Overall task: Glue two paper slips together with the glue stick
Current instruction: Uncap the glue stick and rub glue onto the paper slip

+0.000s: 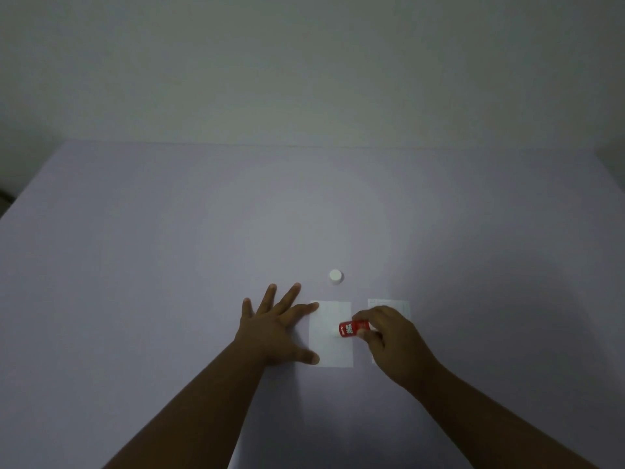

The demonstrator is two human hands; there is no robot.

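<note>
- Glue stick [351, 328]: red tube, cap off, lying nearly level with its white tip down on the middle of the left slip
- Left slip [330, 346]: white, flat on the worktop toward its near edge, a little right of centre
- Right slip [389, 305]: just beside the first with a gap between, partly hidden under the right hand
- Right hand [389, 336]: fingers curled round the tube, thumb under it
- Left hand [277, 326]: fingers straight and spread, flat on the worktop, forefinger and thumb tips touching the left slip's left edge, holding nothing
- Cap [336, 276]: white, standing just beyond the left slip's far edge
- Worktop [169, 248]: pale lilac
- Step judged: spreading glue; best done with light strokes running away from the pinned edge, so the paper does not buckle or slide, and the coat reaches the edges
</note>
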